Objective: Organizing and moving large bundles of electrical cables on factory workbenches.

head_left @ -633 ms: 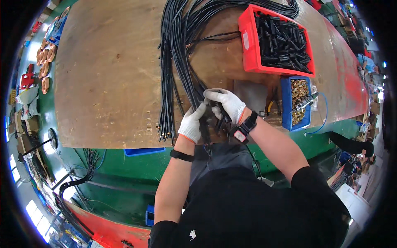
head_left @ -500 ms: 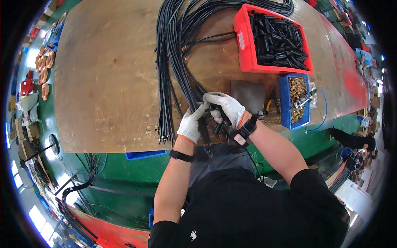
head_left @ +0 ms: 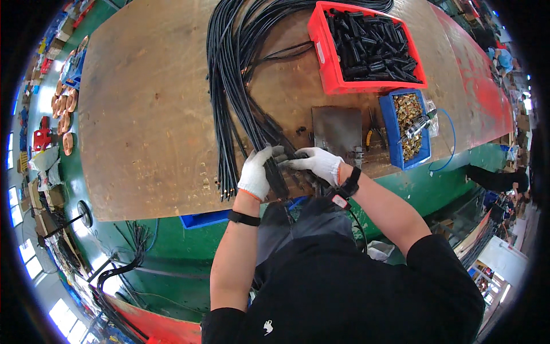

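Note:
A thick bundle of black cables curves down the wooden workbench toward me, its loose ends fanned out on the left with small metallic tips. My left hand, in a white glove, is wrapped round several of the black cables at the bench's near edge. Close beside it, my gloved right hand has its thumb and fingers drawn together at the cables' right side. Whatever is between those fingertips is too small and dark to make out. Dark cable parts hang below both hands over my lap.
A red bin of black plastic sleeves stands far right. Nearer is a blue bin of brass-coloured fittings, with an air tool and blue hose across it. A dark plate and yellow-handled pliers lie on the workbench.
The black cylindrical piece seen in my right hand no longer shows there. Both hands' fingers have shifted, and the right hand's reach toward the left. The whole view has shifted slightly.

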`<state>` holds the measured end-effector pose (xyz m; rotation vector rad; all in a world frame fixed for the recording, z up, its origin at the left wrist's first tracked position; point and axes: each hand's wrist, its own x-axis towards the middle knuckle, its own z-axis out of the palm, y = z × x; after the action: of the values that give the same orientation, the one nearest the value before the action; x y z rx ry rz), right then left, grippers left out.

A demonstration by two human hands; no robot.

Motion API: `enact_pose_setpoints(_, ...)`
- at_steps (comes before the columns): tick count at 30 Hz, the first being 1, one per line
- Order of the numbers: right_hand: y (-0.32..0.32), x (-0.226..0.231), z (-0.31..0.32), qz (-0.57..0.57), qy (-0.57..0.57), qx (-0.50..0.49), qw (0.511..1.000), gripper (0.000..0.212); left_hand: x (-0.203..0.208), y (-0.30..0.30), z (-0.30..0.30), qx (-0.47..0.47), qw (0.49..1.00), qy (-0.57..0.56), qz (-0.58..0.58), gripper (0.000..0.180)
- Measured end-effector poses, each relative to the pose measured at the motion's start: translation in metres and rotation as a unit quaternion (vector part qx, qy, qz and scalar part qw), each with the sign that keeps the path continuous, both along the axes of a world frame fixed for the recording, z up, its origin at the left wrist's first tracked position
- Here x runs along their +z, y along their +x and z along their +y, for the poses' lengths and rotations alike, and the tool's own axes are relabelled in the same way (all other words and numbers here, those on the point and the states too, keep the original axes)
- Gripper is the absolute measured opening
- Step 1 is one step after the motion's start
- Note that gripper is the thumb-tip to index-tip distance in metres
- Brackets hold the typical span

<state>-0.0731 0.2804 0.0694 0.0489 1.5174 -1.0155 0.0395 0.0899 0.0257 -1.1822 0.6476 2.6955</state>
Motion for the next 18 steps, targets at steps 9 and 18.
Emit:
enact_pose_setpoints(9,0.048,0.034,0.065,0.103,0.030,0.073,0.992,0.057,0.012,0.001,-0.020,-0.100,0.991,-0.087,-0.013,0.022)
enact_pose_setpoints(18,0.069,0.022,0.092,0.221,0.015,0.167,0.961,0.060,0.004,-0.005,-0.003,-0.094,0.985,-0.145,0.001,0.022)
